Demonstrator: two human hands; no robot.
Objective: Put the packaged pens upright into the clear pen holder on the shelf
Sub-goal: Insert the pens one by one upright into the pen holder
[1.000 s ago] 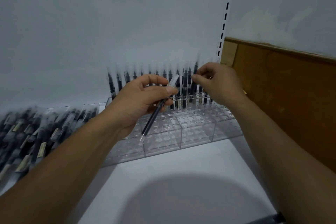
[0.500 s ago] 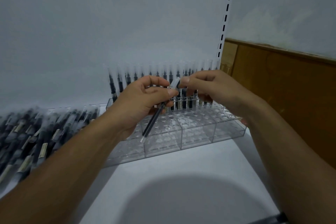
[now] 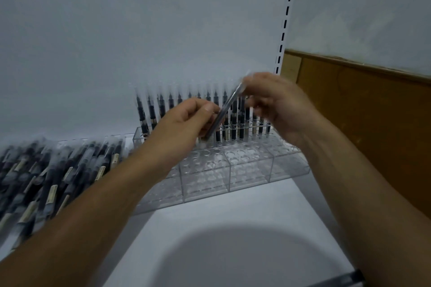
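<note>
One tilted packaged pen (image 3: 227, 107): left hand (image 3: 184, 121) pinches low, right hand (image 3: 277, 105) pinches high.

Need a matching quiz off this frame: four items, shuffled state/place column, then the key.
Things:
1. held pen
2. pen pile
3. racked pens
4. wooden panel

States or places:
A. lying flat at the left of the shelf
B. upright along the back of the clear pen holder
C. tilted, gripped by the left hand and the right hand
D. standing to the right of the shelf

Pairs: 1-C, 2-A, 3-B, 4-D
</note>
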